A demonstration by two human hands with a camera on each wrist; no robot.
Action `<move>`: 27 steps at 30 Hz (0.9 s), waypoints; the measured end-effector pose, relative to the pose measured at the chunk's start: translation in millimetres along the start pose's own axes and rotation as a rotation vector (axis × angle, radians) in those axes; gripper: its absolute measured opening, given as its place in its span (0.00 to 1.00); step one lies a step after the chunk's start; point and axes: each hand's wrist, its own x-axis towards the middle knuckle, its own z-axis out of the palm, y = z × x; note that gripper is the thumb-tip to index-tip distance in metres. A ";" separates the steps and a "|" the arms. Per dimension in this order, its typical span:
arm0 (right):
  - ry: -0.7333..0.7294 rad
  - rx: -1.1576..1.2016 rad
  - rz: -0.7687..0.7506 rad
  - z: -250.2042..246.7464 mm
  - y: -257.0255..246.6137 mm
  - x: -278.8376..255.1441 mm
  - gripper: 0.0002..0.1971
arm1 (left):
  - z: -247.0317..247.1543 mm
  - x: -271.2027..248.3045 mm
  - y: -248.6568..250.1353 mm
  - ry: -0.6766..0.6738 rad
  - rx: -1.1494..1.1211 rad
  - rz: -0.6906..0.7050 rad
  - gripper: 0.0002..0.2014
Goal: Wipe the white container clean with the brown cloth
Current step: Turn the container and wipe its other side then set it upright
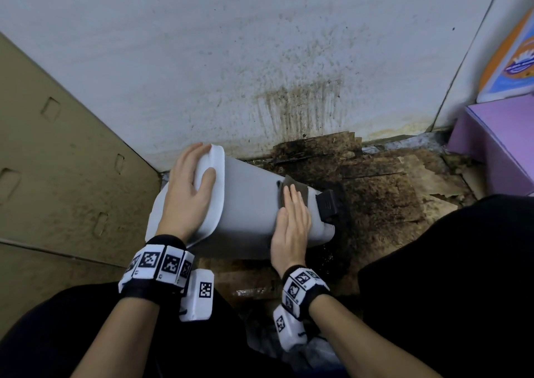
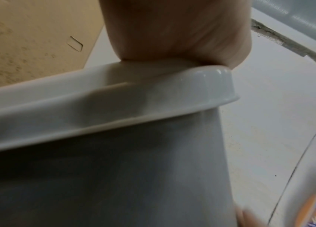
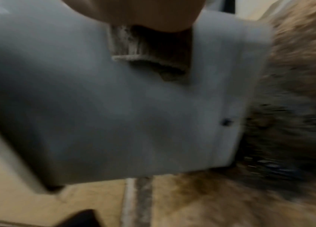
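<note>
The white container [image 1: 248,204] is a small bin tipped on its side on the floor, lid end to the left, black pedal [image 1: 328,204] at the right. My left hand [image 1: 187,187] rests flat on the lid [image 2: 114,98], fingers straight, steadying it. My right hand [image 1: 291,218] presses the brown cloth [image 1: 291,188] flat against the bin's side wall [image 3: 114,115], near the base. The cloth [image 3: 153,53] shows folded under my palm in the right wrist view, which is blurred.
A stained white wall [image 1: 260,60] stands right behind the bin. Dirty, dark-soiled cardboard [image 1: 384,192] covers the floor to the right. A brown cardboard box [image 1: 57,161] is at the left, a purple box [image 1: 497,143] at the right. My dark-clothed knees flank the bin.
</note>
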 end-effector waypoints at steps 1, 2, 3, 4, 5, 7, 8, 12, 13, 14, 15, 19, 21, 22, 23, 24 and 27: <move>-0.008 0.000 -0.003 4.2 -13.8 1.1 0.29 | 0.5 -0.1 0.4 0.003 -0.003 0.000 0.21; -0.025 0.000 -0.018 7.7 -28.7 2.0 0.30 | 1.2 -0.2 0.9 0.005 -0.006 -0.002 0.22; -0.052 0.006 -0.036 11.1 -43.3 2.9 0.31 | 1.5 -0.3 1.4 0.006 -0.008 -0.003 0.23; -0.089 0.017 -0.053 13.6 -58.4 3.9 0.31 | 1.8 -0.3 1.9 0.003 -0.008 -0.005 0.23; -0.136 0.025 -0.064 16.0 -72.3 5.6 0.32 | 1.7 0.1 2.1 -0.002 -0.007 -0.007 0.24; -0.253 0.024 -0.063 18.5 -95.9 11.0 0.31 | 1.0 1.4 1.2 -0.007 -0.003 -0.005 0.24; -0.310 0.034 -0.055 18.0 -105.1 14.8 0.30 | 0.5 1.8 0.4 -0.005 -0.003 -0.001 0.25; -0.436 0.098 -0.068 9.7 -122.1 27.9 0.26 | 0.7 -0.4 -0.1 -0.009 -0.017 0.010 0.24; -0.442 0.116 -0.064 8.4 -122.3 28.9 0.25 | 1.1 -0.7 0.2 -0.012 -0.021 0.012 0.24; -0.443 0.125 -0.061 7.1 -122.0 28.9 0.25 | 1.7 -0.6 0.7 -0.015 -0.025 0.014 0.24; -0.434 0.119 -0.069 6.8 -119.8 28.7 0.25 | 2.3 0.0 0.9 -0.015 -0.027 0.015 0.24; -0.378 0.029 -0.172 3.0 -102.5 32.7 0.26 | 4.3 1.5 2.3 -0.013 -0.030 0.018 0.24; -0.379 0.034 -0.170 -0.5 -90.8 39.5 0.25 | 4.6 1.2 2.9 -0.012 -0.038 0.017 0.23; -0.383 0.026 -0.163 -2.2 -85.2 43.2 0.25 | 4.6 0.7 3.1 -0.010 -0.043 0.018 0.23; -0.385 0.004 -0.152 -4.2 -79.5 47.4 0.25 | 4.3 0.1 3.2 -0.006 -0.047 0.020 0.23; -0.388 -0.024 -0.132 -6.6 -73.5 52.2 0.24 | 3.9 -0.3 3.7 -0.001 -0.051 0.018 0.23; -0.401 -0.122 -0.019 -16.5 -46.1 68.7 0.24 | 2.1 -2.2 4.3 0.015 -0.068 0.000 0.20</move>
